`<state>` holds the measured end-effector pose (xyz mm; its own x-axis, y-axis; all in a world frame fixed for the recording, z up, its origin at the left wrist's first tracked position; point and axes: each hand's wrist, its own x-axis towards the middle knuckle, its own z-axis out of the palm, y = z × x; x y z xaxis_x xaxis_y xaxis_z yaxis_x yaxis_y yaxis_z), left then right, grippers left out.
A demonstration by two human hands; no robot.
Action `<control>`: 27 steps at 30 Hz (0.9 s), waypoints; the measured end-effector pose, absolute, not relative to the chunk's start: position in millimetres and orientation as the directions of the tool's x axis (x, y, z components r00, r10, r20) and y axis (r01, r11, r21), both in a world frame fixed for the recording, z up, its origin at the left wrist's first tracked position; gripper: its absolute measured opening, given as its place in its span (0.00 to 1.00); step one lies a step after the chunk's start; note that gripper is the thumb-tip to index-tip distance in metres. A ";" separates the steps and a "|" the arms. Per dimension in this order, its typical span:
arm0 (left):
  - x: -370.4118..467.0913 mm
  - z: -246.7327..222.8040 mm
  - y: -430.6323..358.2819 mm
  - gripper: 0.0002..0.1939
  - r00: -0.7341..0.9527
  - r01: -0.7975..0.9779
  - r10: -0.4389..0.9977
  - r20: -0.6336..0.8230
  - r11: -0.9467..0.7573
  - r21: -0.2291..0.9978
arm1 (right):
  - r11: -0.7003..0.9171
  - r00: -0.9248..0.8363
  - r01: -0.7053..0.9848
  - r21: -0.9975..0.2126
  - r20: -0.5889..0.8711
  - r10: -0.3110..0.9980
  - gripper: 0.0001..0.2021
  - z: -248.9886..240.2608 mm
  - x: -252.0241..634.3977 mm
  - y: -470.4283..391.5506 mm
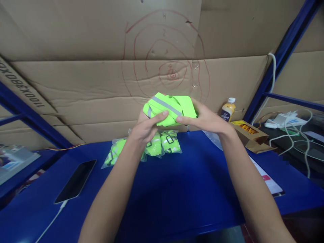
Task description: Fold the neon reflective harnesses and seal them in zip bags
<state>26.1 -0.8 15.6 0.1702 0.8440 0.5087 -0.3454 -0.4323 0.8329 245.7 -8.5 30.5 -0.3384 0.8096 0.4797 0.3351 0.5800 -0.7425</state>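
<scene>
A folded neon-yellow reflective strap [174, 104] with grey stripes is held up above the table, in front of the cardboard wall. My left hand [148, 126] grips its left end, thumb pressed on the near face. On the right end, my right hand [202, 116] is closed with its thumb along the lower edge. The fingers behind the bundle are hidden. Below and behind it, several similar neon bundles in clear plastic bags [171, 141] lie on the blue table [177, 189]. My left forearm partly covers the leftmost bag [115, 153].
At left lies a black phone [76, 182] with a white cable. At right are a juice bottle [228, 109], an open cardboard box [250, 133], clear plastic [212, 138], another device with a lit screen [268, 179] and tangled white cables [291, 135]. Blue metal posts flank the table.
</scene>
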 end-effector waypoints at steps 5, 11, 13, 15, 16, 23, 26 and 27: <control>41.2 11.6 -1.5 0.30 0.083 -0.444 0.845 0.529 -0.444 0.778 | 0.293 -0.429 -0.238 -0.926 0.371 0.824 0.29 24.5 221.3 -6.7; 60.3 -3.6 6.0 0.32 -0.006 -0.465 0.760 0.650 -0.577 0.671 | 0.203 -0.424 -0.422 -0.884 0.390 0.817 0.23 26.4 210.6 -14.0; 62.6 -10.3 7.8 0.33 0.007 -0.411 0.717 0.697 -0.634 0.656 | 0.198 -0.421 -0.409 -0.891 0.376 0.825 0.25 29.5 214.9 -18.2; 60.9 -16.2 10.7 0.35 0.063 -0.318 0.672 0.738 -0.688 0.653 | 0.199 -0.409 -0.390 -0.899 0.363 0.837 0.28 31.2 219.4 -20.6; 59.0 -18.4 12.5 0.36 0.095 -0.272 0.654 0.751 -0.708 0.651 | 0.202 -0.401 -0.386 -0.900 0.361 0.842 0.29 31.1 220.9 -20.6; 53.7 -13.0 14.5 0.37 0.216 -0.279 0.645 0.733 -0.678 0.680 | 0.263 -0.318 -0.402 -0.877 0.403 0.858 0.28 25.0 225.9 -4.5; 58.4 -2.5 4.4 0.34 0.212 -0.326 0.651 0.729 -0.656 0.681 | 0.385 -0.206 -0.407 -0.828 0.494 0.845 0.25 30.4 233.7 -4.0; 60.1 -0.2 2.0 0.32 0.185 -0.345 0.656 0.732 -0.654 0.673 | 0.444 -0.164 -0.382 -0.810 0.532 0.830 0.25 32.6 235.4 -5.3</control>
<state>60.1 2.0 -0.2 0.1848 0.6557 0.7320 -0.3446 -0.6543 0.6731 235.4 -5.3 32.6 -0.1639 0.8305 0.5324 -0.3822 0.4441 -0.8104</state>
